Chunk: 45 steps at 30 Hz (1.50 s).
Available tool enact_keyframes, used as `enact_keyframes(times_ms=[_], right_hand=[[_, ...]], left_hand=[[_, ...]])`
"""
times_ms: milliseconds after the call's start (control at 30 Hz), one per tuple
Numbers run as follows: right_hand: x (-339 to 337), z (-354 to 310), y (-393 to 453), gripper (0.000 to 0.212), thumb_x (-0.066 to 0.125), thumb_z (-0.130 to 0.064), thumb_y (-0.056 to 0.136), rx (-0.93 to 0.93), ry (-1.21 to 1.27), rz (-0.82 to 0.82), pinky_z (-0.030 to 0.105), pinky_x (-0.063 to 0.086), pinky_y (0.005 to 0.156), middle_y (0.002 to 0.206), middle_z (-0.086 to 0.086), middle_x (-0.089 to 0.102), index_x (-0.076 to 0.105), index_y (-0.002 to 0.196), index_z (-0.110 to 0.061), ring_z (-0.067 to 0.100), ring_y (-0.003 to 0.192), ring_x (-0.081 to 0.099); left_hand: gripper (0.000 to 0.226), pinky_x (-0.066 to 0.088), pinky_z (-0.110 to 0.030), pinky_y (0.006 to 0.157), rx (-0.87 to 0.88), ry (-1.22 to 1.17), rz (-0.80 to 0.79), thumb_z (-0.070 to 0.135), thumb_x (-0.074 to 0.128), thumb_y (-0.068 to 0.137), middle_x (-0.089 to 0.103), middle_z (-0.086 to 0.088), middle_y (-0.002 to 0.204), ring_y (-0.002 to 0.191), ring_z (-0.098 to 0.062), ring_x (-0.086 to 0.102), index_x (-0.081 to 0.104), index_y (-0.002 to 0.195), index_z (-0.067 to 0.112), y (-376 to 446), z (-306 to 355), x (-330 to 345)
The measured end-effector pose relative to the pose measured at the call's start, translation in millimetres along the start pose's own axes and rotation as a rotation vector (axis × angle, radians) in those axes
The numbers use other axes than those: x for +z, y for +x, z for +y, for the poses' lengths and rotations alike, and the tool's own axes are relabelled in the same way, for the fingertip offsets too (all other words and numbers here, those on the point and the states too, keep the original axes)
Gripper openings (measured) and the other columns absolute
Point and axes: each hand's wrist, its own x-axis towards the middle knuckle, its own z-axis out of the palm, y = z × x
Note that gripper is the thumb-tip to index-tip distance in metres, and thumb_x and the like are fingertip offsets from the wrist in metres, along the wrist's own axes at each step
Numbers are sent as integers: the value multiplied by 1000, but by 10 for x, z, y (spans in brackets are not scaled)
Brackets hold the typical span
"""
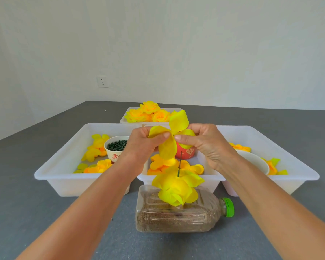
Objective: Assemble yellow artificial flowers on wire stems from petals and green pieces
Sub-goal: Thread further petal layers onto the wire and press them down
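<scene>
Both hands hold one yellow four-lobed petal piece (178, 121) in the air above the middle tray. My left hand (145, 142) pinches its left side and my right hand (204, 141) pinches its right side, thumbs meeting near the petal's centre. Below it a thin dark green wire stem (180, 164) stands upright, with a part-built yellow flower (176, 188) on it. The wire rises from a clear plastic bottle (176, 218) lying on its side, filled with brown grain. A paper cup of dark green pieces (116, 147) sits in the left tray.
Three white trays stand side by side on the grey table: left tray (64, 177), middle tray (210, 179), right tray (296, 169), each holding loose yellow petals. A red cup (186, 153) is in the middle tray. A fourth tray (124, 120) behind holds finished flowers (148, 113).
</scene>
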Motion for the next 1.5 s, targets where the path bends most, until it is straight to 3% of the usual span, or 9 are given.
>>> enact_keyframes(times_ms=[267,367,467,700,900,1100,1233,1367,1500], right_hand=[[-46,48,-91,8,69,-5,75,-7,25,-40,31,55,62,85,21,65,70,83,-8,28,75,60],[-74,56,-128,20,70,-8,73,-33,20,-77,29,56,70,97,21,69,71,93,-8,24,81,65],[-96,58,-147,34,67,-10,75,-42,38,-98,39,55,82,107,24,67,67,107,-1,28,92,65],[-104,52,-175,34,62,-4,82,-1,70,-122,53,49,92,110,29,64,62,115,5,43,105,60],[-114,54,-191,35,62,-4,81,8,72,-147,48,52,90,110,26,65,62,114,4,39,103,63],[-120,30,-244,20,68,-10,72,-84,47,-130,24,56,65,82,1,74,72,90,-16,14,76,70],[-123,-8,-289,21,66,-1,79,-163,-63,-120,23,56,68,83,0,74,72,88,-19,14,78,70],[-115,-58,-358,19,68,-2,79,-231,-179,-102,29,56,73,89,10,73,72,86,-19,17,79,67],[-121,-80,-401,21,68,0,79,-274,-229,-101,28,54,73,86,9,73,72,84,-21,14,76,66]], left_hand=[[14,56,-29,70,107,105,-64,0,64,79,71,3,70,69,-15,67,68,79,13,-101,-17,-48],[17,54,-28,67,164,173,-71,-1,66,79,70,4,69,69,-15,65,69,76,16,-122,-6,-50],[21,53,-28,67,227,251,-49,2,69,78,69,2,72,71,-17,64,70,74,22,-127,7,-34],[28,53,-40,77,253,298,-23,4,71,78,70,5,73,75,-15,64,71,70,31,-147,13,-29],[30,54,-37,74,271,313,-28,5,70,78,70,7,70,74,-14,64,70,67,33,-149,5,-26],[26,54,-26,68,325,273,-56,4,73,75,71,9,71,71,-10,65,70,71,30,-190,4,-11],[23,54,-45,78,385,292,7,10,77,73,73,0,85,81,-34,66,71,78,32,-224,47,-19],[10,51,-49,85,417,367,8,7,75,75,72,-10,87,86,-28,66,72,83,11,-255,73,-21],[10,52,-44,85,426,407,15,7,74,74,71,-9,86,85,-25,65,72,84,7,-288,73,-13]])
